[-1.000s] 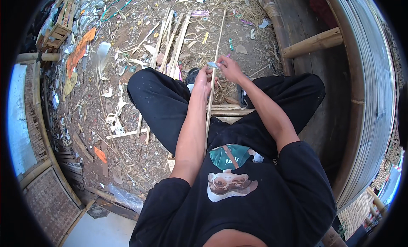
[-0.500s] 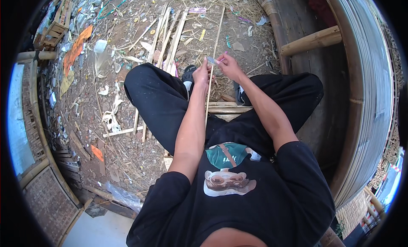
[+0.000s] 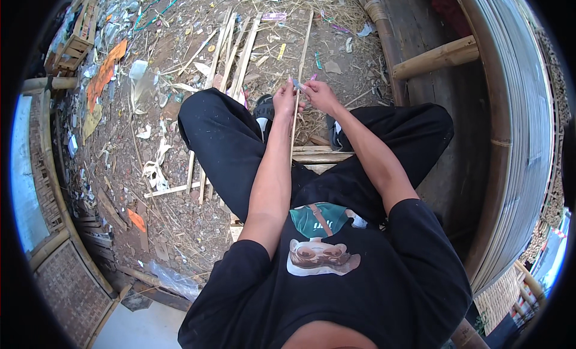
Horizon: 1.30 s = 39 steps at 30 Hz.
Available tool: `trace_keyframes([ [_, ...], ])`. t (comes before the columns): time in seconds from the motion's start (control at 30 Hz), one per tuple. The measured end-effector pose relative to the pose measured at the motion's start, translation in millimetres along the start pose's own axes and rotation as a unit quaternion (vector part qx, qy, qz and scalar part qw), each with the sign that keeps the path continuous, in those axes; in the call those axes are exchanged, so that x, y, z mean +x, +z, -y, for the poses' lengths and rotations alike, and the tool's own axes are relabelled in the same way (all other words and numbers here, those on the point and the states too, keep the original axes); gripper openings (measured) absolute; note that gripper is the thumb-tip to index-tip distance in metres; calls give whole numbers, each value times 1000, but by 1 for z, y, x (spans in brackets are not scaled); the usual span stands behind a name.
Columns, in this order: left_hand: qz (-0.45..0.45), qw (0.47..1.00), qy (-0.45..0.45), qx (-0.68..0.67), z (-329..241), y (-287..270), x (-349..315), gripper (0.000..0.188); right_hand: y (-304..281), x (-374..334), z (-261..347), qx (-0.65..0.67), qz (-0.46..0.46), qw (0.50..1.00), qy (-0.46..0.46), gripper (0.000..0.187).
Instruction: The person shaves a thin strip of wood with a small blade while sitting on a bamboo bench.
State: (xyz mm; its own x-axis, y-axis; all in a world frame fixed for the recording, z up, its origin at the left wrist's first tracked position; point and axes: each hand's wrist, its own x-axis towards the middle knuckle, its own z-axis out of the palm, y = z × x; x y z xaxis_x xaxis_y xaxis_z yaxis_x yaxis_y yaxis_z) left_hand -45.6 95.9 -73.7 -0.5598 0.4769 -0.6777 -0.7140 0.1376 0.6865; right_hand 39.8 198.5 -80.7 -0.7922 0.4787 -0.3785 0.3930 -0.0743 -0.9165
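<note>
My left hand is closed around a long, thin bamboo strip, which runs from the ground ahead back toward my lap between my knees. Just to its right, my right hand pinches a small tool with a grey, blade-like end and a bit of pink showing by the fingers. That grey end lies against or just above the strip; contact cannot be made out. The fingertips of both hands almost meet there, and the tool's exact kind is too small to tell.
Several split bamboo strips lie on the littered ground ahead. An orange scrap and a wooden crate are at far left. On my right runs a bamboo frame with a crosspiece. Wooden slats show between my legs.
My right hand has shifted slightly left, bringing the tool's grey end closer to my left fingertips. The left hand keeps its hold on the bamboo strip. The whole view has shifted slightly.
</note>
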Motion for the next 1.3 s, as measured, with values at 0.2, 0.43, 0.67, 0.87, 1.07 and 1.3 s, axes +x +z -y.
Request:
trace_keyframes([
  [0.2,-5,1000,24,17,-1,5,5,34,-2,1,-3,-57,-7,998,-2,23],
  [0.43,-30,991,92,95,-3,11,2,26,-2,-1,-5,-83,-34,996,-25,22],
  [0.67,-22,991,104,77,6,8,9,25,1,-6,-6,-109,-53,991,-50,20],
  [0.87,-53,987,120,88,18,-1,20,25,6,-9,-6,-134,-58,988,-51,19],
  [1.07,-65,988,128,65,31,-6,30,27,6,-9,-12,-161,-56,984,-60,19],
  [1.3,-72,973,199,91,43,-8,24,22,9,-18,-21,-120,-44,990,-55,19],
])
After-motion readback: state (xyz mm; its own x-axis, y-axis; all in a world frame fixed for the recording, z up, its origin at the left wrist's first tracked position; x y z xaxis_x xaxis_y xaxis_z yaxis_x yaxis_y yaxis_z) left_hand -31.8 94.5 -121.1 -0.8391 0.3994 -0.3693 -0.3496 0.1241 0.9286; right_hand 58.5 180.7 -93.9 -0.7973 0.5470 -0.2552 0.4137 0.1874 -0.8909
